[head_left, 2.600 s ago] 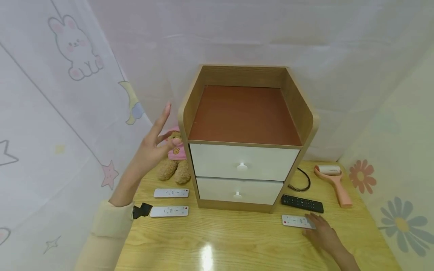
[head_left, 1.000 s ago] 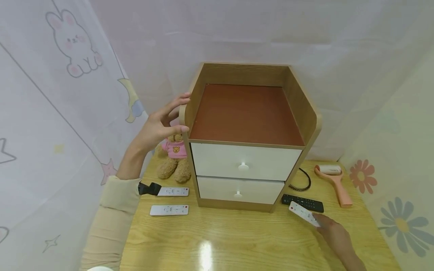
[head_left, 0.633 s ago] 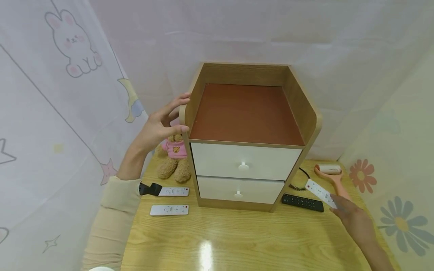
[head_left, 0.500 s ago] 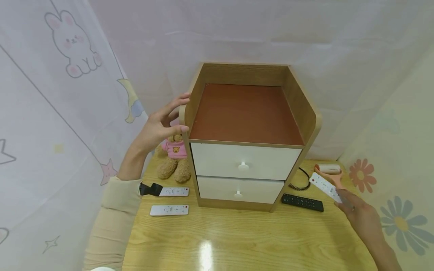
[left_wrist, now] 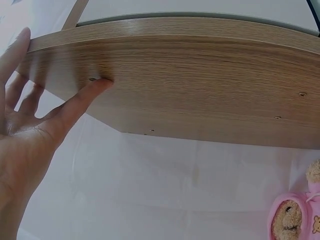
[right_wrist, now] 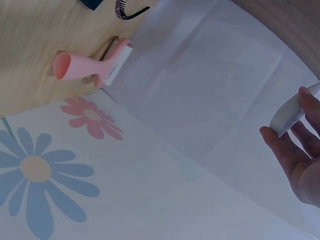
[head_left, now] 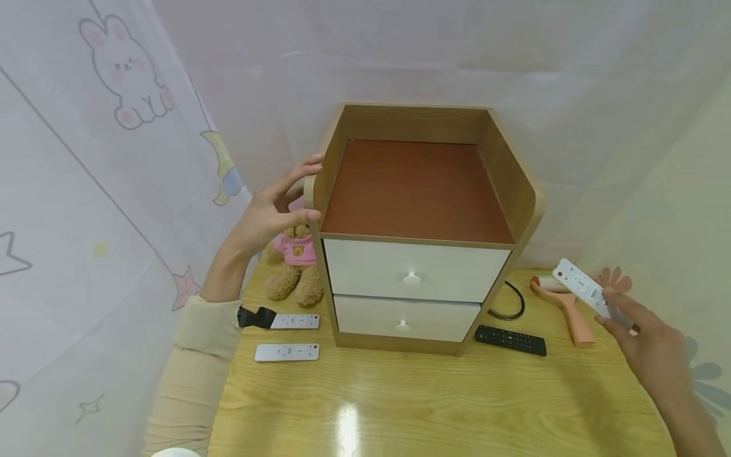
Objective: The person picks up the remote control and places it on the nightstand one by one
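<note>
At the right of the head view, my right hand (head_left: 657,346) pinches a white remote control (head_left: 582,289) between thumb and fingers, raised above the table. The right wrist view shows that hand (right_wrist: 300,145) gripping the remote's end (right_wrist: 290,115). My left hand (head_left: 265,209) holds the upper left side of a small wooden drawer cabinet (head_left: 422,190), its thumb on the front edge. In the left wrist view, spread fingers of that hand (left_wrist: 30,135) touch the side panel (left_wrist: 190,90). Both white drawers (head_left: 414,270) are closed.
Two more white remotes (head_left: 285,352) lie left of the cabinet, near a teddy bear (head_left: 298,254) in pink. On the right lie a black remote (head_left: 511,339), a coiled black cord (head_left: 508,314) and an orange lint roller (head_left: 571,314). Patterned curtains (head_left: 411,51) surround the wooden table (head_left: 400,406).
My right hand has picked the white remote up off the table and carried it up and to the right. My left hand has come onto the cabinet's side and stayed there.
</note>
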A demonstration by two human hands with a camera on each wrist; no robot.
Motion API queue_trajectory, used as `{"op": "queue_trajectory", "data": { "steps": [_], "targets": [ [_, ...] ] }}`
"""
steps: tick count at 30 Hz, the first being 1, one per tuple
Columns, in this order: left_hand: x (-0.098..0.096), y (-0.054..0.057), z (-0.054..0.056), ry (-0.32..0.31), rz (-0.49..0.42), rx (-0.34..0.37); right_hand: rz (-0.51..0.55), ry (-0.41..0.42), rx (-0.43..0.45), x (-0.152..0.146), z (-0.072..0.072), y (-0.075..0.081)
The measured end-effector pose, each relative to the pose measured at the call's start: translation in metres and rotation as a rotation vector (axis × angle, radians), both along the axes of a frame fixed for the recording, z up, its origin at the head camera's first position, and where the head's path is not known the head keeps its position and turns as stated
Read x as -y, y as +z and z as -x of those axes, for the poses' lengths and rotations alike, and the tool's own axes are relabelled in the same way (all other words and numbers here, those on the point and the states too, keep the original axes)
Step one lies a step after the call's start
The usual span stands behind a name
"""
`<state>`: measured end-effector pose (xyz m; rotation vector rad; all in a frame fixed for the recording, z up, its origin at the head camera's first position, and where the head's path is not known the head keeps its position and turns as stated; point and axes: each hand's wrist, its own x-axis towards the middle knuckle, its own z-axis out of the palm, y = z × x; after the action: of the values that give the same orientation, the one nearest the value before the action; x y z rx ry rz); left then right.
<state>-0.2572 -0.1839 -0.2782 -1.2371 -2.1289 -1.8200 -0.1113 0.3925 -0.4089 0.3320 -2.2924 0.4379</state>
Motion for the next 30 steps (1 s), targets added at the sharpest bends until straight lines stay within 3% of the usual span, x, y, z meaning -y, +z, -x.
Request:
{"op": "queue_trajectory", "data": {
  "steps": [3, 11, 15, 23, 30],
  "targets": [
    [0.001, 0.000, 0.000, -0.003, -0.005, 0.004, -0.004, -0.022, -0.008, 0.001, 0.001, 0.015],
    [-0.004, 0.010, -0.013, 0.012, 0.002, 0.003, 0.016, -0.060, 0.038, 0.005, 0.008, 0.054],
    [-0.004, 0.010, -0.012, 0.012, 0.004, 0.011, -0.008, -0.079, 0.021, 0.007, 0.010, 0.068],
    [-0.005, 0.002, -0.002, 0.000, -0.007, 0.015, 0.139, 0.024, -0.016, 0.006, 0.015, 0.088],
    [-0.012, 0.012, -0.012, 0.004, 0.005, 0.030, 0.173, 0.047, -0.063, 0.005, 0.024, 0.111]
  ]
}}
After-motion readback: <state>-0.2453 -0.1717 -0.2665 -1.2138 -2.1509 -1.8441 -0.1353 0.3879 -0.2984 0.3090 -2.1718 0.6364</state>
